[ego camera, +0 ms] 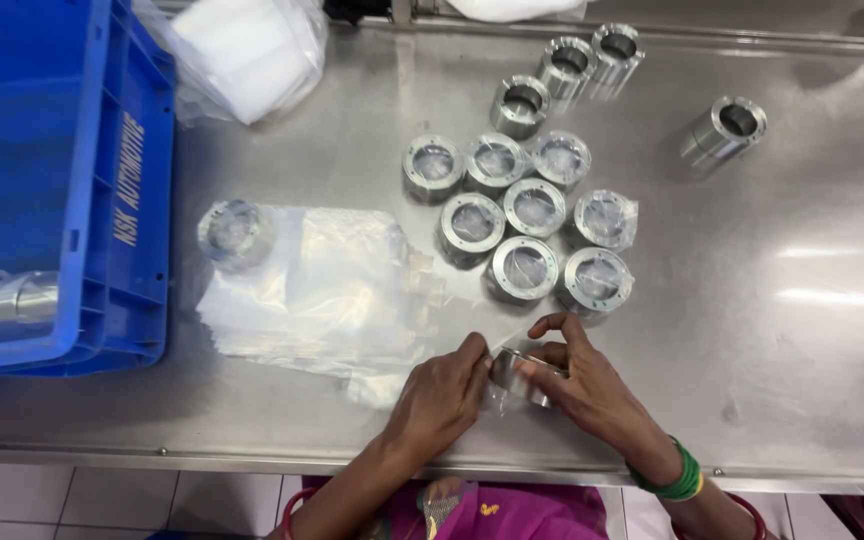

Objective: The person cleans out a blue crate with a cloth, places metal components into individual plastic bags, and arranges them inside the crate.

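Metal ring (pixel 524 374) gripped between both hands near the front edge of the steel surface (pixel 812 330), partly inside a clear plastic wrap. Left hand (pixel 442 395) closed on the ring's left side, fingers curled over it. Right hand (pixel 584 385) clamped on the ring's right side, thumb and forefinger arched above its rim; green bangles (pixel 685 481) at that wrist.

Just to the left, a loose stack of clear plastic bags (pixel 317 290) lying flat, with one bagged ring (pixel 236 233) resting on its upper left corner. Just beyond the hands, a tight cluster of wrapped rings (pixel 522 215), standing with open ends upward, touching one another. Farther back, three bare metal rings (pixel 569 70) in a slanted row, and one more bare ring (pixel 724 130) lying tilted, well apart to the right.

At the far left, a blue plastic crate (pixel 102 200) sitting on the surface, with shiny metal parts (pixel 2 300) visible inside. Behind the bags, a lumpy clear bag of white material (pixel 242 55) beside the crate's corner.
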